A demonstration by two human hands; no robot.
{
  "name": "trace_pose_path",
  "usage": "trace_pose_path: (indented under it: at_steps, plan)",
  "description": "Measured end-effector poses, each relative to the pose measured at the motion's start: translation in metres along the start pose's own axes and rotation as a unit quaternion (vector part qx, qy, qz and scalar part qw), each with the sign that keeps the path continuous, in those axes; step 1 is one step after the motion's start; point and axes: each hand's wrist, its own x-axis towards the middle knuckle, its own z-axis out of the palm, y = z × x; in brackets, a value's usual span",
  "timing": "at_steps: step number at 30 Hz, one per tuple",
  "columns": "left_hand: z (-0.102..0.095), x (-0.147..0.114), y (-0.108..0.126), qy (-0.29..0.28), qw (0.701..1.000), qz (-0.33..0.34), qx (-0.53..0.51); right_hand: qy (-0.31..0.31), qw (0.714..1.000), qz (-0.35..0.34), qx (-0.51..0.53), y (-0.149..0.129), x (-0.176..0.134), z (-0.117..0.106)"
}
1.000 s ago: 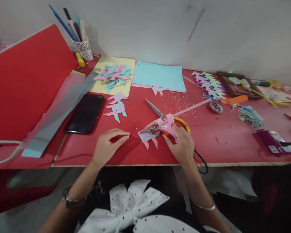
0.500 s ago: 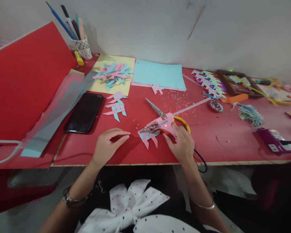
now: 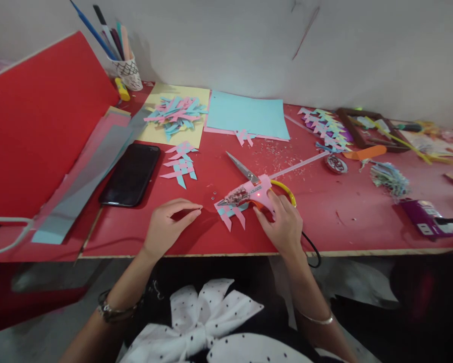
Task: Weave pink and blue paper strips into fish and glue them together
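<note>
My right hand (image 3: 283, 219) is closed round the handle of a pink hot glue gun (image 3: 262, 194) with a small red light lit. The gun's metal nozzle points left, over a woven pink and blue paper fish (image 3: 230, 214) lying on the red table. My left hand (image 3: 173, 222), thumb and forefinger pinched together, rests to the left of that fish; whatever is between the fingertips is too small to make out. Two tiny googly eyes (image 3: 213, 195) lie just beyond the fish. Behind the gun are scissors (image 3: 243, 166) with yellow handles, partly hidden.
Finished paper fish (image 3: 181, 166) lie left of centre beside a black phone (image 3: 130, 176). At the back are a heap of paper strips (image 3: 177, 113), a blue sheet (image 3: 247, 116) and a pen cup (image 3: 130, 75). A purple power strip (image 3: 423, 219) sits at the right.
</note>
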Motion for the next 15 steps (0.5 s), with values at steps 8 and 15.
trace_pose_path:
  at_steps: [8, 15]
  plan:
    - [0.000, 0.001, 0.000, 0.000, 1.000, 0.007, 0.004, 0.017, 0.999, 0.031, 0.030, 0.001, -0.002, 0.002]
    - [0.000, 0.000, 0.001, 0.001, 1.000, -0.002, 0.006, 0.048, 0.992, 0.097, 0.067, 0.012, 0.001, 0.001]
